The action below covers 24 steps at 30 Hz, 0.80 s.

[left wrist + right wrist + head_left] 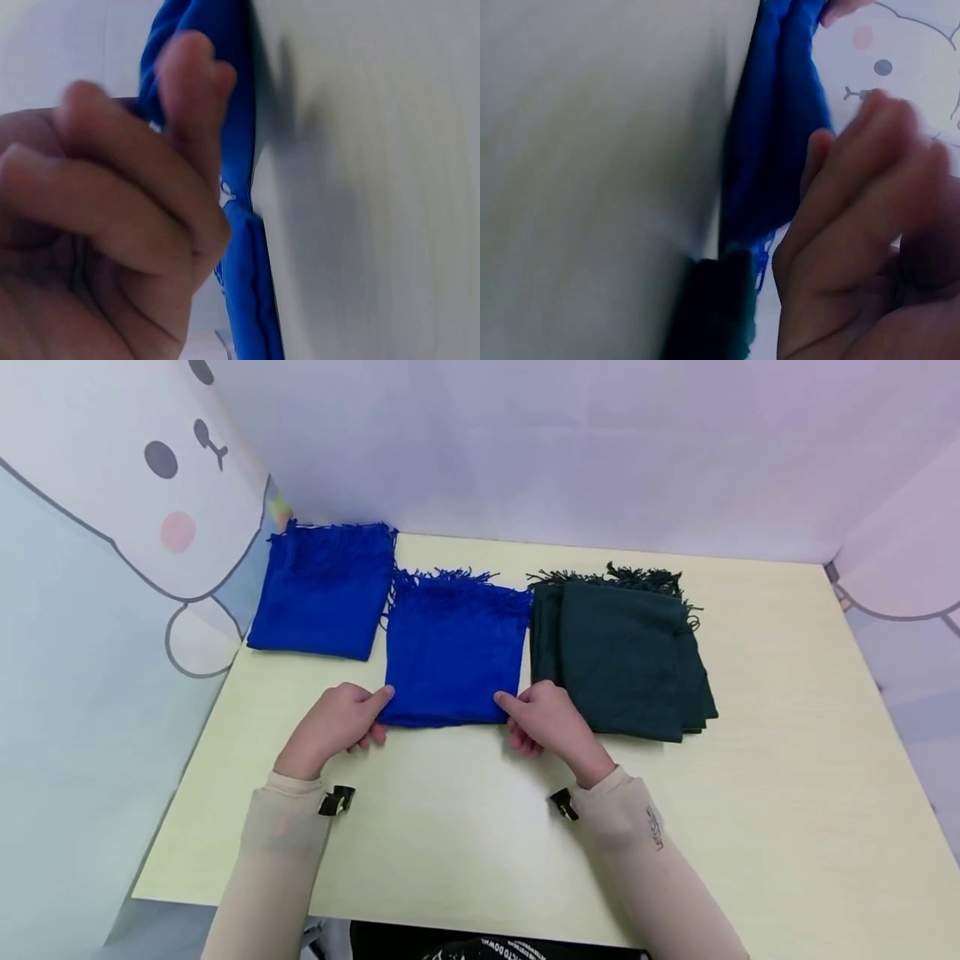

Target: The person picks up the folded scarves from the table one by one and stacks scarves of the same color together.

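Observation:
A folded blue scarf [454,652] with fringe along its far edge lies at the middle of the table. My left hand [339,720] pinches its near left corner between thumb and fingers. At the near right corner, my right hand [549,720] pinches the same scarf. In the left wrist view the left hand's curled fingers [142,187] are beside the blue cloth [238,112]. The right wrist view has the right hand [862,240] against the scarf's edge [776,135]; parts of both grips are hidden.
Another folded blue scarf [326,593] lies at the table's far left. To the right, folded dark green scarves [622,660] are stacked, fringe toward the wall. A pale wall [562,460] stands behind the table [795,760].

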Tool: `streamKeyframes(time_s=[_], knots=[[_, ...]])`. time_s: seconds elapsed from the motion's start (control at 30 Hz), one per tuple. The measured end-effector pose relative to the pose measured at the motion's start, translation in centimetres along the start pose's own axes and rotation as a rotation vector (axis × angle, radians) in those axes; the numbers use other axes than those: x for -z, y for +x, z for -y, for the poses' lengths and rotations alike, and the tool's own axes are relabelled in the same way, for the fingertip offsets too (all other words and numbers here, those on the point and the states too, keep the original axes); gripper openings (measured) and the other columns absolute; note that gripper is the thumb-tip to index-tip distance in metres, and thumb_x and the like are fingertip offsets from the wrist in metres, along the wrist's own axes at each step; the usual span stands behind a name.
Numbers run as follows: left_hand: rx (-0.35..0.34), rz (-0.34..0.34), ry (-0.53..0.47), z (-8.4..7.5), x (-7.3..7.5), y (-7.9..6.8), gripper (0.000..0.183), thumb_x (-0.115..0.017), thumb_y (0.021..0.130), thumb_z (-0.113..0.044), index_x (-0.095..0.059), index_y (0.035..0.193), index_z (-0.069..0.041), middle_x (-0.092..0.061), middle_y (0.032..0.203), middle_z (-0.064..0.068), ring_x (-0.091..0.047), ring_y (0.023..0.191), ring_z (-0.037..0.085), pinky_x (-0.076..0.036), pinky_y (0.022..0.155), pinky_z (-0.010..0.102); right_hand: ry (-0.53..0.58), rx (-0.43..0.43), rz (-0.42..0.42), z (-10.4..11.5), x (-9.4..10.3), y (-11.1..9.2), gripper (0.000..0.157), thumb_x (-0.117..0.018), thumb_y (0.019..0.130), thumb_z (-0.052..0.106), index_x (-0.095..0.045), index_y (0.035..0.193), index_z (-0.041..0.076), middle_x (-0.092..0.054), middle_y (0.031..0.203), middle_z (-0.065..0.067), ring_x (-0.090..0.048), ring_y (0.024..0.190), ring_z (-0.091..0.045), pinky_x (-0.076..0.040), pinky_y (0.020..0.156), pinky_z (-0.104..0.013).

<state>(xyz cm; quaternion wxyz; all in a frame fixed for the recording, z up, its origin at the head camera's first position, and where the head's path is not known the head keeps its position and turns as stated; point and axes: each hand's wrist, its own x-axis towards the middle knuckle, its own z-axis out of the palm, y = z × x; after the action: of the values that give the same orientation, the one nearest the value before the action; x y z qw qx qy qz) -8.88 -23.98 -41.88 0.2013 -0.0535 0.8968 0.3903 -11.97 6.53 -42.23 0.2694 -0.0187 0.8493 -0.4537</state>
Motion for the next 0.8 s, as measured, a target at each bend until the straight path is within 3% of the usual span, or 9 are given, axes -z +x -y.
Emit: streamKeyframes(time_s=[0.17,0.33,0.47,0.57,0.67,0.8], knots=[[0.021,-0.025,-0.079,0.8,1.5,-0.4,0.059,-0.043,0.104,-0.049,-0.072,0.083,-0.002,-0.070,0.072,0.007,-0.061,0.059,0.022,-0.053,0.053,0.034,-0.207,0.017,-0.051,1.0,0.5,-0.6,0.062,-0.053,0.099,0.053,-0.071,0.067,0.003,-0.064,0.055,-0.007,-0.062,0.048,-0.024,-0.052,0.049,-0.037],[-0.006,-0.096,-0.185,1.5,2.0,-0.6,0.045,-0.047,0.105,-0.038,-0.069,0.104,0.002,-0.070,0.091,0.013,-0.065,0.071,0.021,-0.057,0.064,0.029,-0.205,0.095,-0.057,1.7,0.3,-0.3,0.061,-0.052,0.100,0.051,-0.071,0.067,0.004,-0.063,0.054,-0.004,-0.062,0.049,-0.023,-0.051,0.050,-0.038],[-0.060,-0.108,-0.214,1.3,2.2,-0.2,0.040,-0.048,0.106,-0.033,-0.065,0.117,0.001,-0.068,0.105,0.016,-0.066,0.085,0.027,-0.057,0.075,0.030,-0.181,0.199,-0.087,2.5,-0.3,0.5,0.052,-0.053,0.101,0.046,-0.070,0.070,0.009,-0.066,0.060,-0.001,-0.064,0.054,-0.021,-0.052,0.054,-0.038],[-0.089,-0.151,-0.187,1.3,2.4,0.2,0.042,-0.048,0.106,-0.036,-0.063,0.122,0.000,-0.067,0.113,0.016,-0.066,0.095,0.029,-0.057,0.083,0.035,-0.112,0.267,-0.075,3.6,-1.1,1.3,0.040,-0.055,0.102,0.041,-0.072,0.083,0.010,-0.070,0.071,-0.001,-0.067,0.064,-0.020,-0.055,0.060,-0.035],[-0.093,-0.218,-0.191,1.8,2.8,0.5,0.045,-0.047,0.106,-0.039,-0.061,0.127,-0.002,-0.065,0.120,0.016,-0.064,0.105,0.028,-0.054,0.091,0.040,0.018,0.303,-0.009,5.0,-2.2,2.4,0.032,-0.057,0.102,0.035,-0.072,0.102,0.006,-0.073,0.085,-0.005,-0.070,0.075,-0.021,-0.058,0.068,-0.033],[-0.066,-0.308,-0.333,2.7,3.6,0.6,0.046,-0.045,0.106,-0.037,-0.056,0.134,-0.002,-0.059,0.130,0.017,-0.059,0.113,0.028,-0.051,0.097,0.041,0.200,0.299,0.109,7.0,-4.3,4.0,0.034,-0.057,0.103,0.029,-0.066,0.121,0.002,-0.073,0.107,-0.009,-0.072,0.094,-0.021,-0.057,0.084,-0.032]])
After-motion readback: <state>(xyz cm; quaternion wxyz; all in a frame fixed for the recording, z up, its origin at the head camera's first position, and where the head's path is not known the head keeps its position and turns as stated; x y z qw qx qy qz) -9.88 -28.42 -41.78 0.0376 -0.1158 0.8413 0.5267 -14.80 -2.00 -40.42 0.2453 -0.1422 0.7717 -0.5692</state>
